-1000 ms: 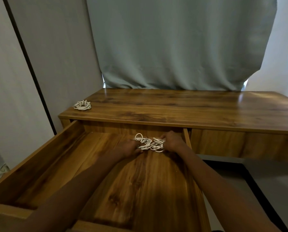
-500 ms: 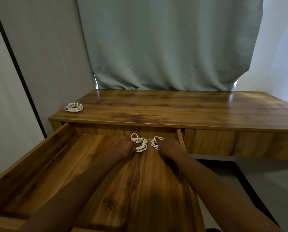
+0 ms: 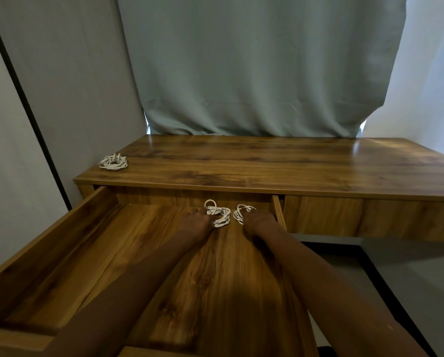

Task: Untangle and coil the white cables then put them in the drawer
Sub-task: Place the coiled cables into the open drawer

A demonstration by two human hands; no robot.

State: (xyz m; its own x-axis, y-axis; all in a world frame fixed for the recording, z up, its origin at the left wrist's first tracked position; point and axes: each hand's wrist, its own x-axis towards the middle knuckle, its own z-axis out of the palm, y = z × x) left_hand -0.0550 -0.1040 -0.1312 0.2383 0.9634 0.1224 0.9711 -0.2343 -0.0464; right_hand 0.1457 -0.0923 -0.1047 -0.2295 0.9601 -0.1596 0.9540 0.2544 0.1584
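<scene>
Head view: hands on unlabelled cable coils

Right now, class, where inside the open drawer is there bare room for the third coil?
The open wooden drawer is bare from its left wall to the left hand, and along the near half. The far right corner is crowded: two white coiled cables and the right hand.

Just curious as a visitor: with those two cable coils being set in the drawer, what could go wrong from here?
The two coils in the drawer, left coil and right coil, lie close together; loose loops could spring open and tangle again. A third coil on the desk top could be forgotten.
</scene>
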